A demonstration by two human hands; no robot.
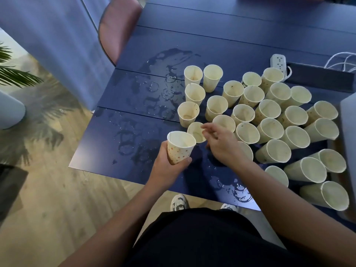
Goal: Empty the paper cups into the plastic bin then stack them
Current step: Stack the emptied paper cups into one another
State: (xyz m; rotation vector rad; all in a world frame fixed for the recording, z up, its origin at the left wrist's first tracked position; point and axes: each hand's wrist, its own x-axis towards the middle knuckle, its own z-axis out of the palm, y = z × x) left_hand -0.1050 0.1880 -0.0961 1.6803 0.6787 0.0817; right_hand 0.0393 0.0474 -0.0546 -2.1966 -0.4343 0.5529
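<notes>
Dark blue planks make up the table [221, 35] in front of me, and its near left part is wet, with water rings and puddles [154, 97] spread across it. My left hand [169, 166] grips a dotted paper cup [180, 146] round its lower half, thumb across the front, holding it upright just above the table's near edge; I cannot tell whether anything is in it. My right hand [219, 143] hovers just beside that cup with its fingers loosely spread and slightly curled, holding nothing, and its fingertips reach over the rim of a small cup [195, 132] standing right behind the held one. That hand hides part of another cup [246, 151] under the wrist. The rest of the paper cups [269, 116] stand crowded together over the right half of the table, mouths open, many touching their neighbours; four cups [194, 91] on the left edge of the group stand a little looser, next to the wet patch. Beyond the crowd a white power strip [277, 61] lies by a dark slot with white cables [342, 61]. A reddish chair [117, 29] is pushed against the table's far left side, a green plant [11, 72] leans in from the left over the wooden floor [57, 199], and my shoes [179, 202] show below the table edge. I see no plastic bin in this view.
</notes>
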